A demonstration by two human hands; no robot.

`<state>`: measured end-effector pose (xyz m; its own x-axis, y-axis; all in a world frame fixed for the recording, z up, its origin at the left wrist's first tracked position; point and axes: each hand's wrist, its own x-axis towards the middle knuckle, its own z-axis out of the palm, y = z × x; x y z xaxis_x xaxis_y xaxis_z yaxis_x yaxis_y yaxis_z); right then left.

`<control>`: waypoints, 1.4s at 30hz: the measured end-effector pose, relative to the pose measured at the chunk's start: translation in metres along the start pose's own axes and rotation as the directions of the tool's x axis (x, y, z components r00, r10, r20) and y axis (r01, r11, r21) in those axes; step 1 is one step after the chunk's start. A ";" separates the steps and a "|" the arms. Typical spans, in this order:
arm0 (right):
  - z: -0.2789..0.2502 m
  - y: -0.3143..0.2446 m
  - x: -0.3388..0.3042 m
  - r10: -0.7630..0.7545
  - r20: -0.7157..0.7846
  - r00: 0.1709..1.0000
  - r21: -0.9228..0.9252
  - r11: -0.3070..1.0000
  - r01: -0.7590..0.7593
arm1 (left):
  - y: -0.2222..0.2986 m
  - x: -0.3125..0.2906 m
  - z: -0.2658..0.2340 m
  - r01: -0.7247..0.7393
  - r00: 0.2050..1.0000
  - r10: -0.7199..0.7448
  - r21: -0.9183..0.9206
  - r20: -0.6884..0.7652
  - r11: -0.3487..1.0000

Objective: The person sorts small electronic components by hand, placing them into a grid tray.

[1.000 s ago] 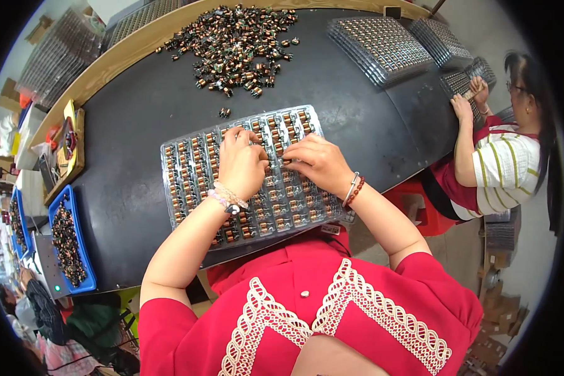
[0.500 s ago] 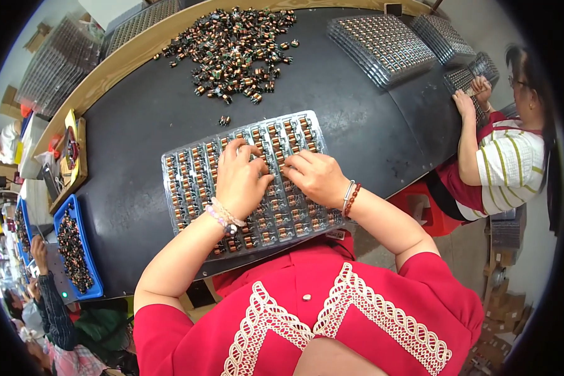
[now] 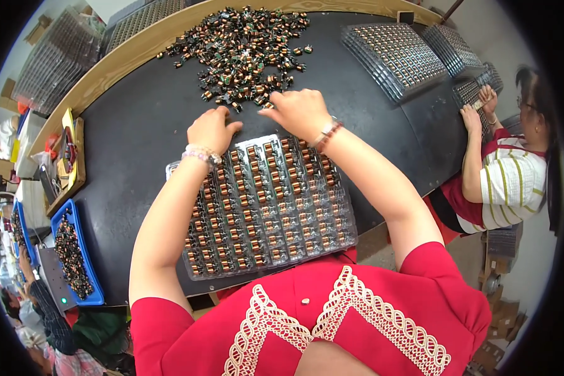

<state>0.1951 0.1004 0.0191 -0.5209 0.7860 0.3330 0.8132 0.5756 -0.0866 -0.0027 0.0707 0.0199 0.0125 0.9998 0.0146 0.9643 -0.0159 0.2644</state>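
Note:
A clear plastic tray (image 3: 271,254) lies in front of me, with rows of small copper-wound coils in its pockets. Beyond its far edge rises a loose pile of the same coils (image 3: 247,53). At the pile's near edge, my right hand (image 3: 302,115) has thumb and forefinger closed around a coil (image 3: 269,105). My left hand (image 3: 210,130) is just past the tray's far left corner, its fingers curled together. Whatever lies between those fingertips is hidden.
Stacked filled trays (image 3: 398,56) stand at the far right, near a co-worker's hands (image 3: 476,109). A blue bin (image 3: 93,269) of small parts sits at the left edge, below a wooden box (image 3: 75,166). A wooden rim (image 3: 116,69) borders the black table.
Both hands have left the tray and moved away from me to the pile. The single loose coil between tray and pile no longer shows. The tray sits slightly nearer to me.

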 end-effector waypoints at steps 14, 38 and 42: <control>0.021 0.016 0.008 0.082 0.114 0.990 -0.086 0.994 -0.072 | -0.024 0.000 -0.006 -0.248 0.941 0.238 0.014 0.239 0.969; -0.037 0.031 -0.119 0.044 -0.169 0.985 0.411 0.911 0.029 | 0.003 -0.020 0.023 -0.022 0.998 -0.016 -0.569 -0.061 0.822; -0.039 0.007 -0.146 -0.087 -0.105 0.991 0.408 0.905 0.122 | 0.007 -0.023 0.027 -0.042 0.993 -0.056 -0.736 -0.108 0.675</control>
<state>0.2870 -0.0192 0.0061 -0.5593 0.7050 0.4361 0.5661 0.7091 -0.4204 0.0110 0.0480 -0.0046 -0.0701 0.9921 0.1038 0.4559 -0.0606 0.8880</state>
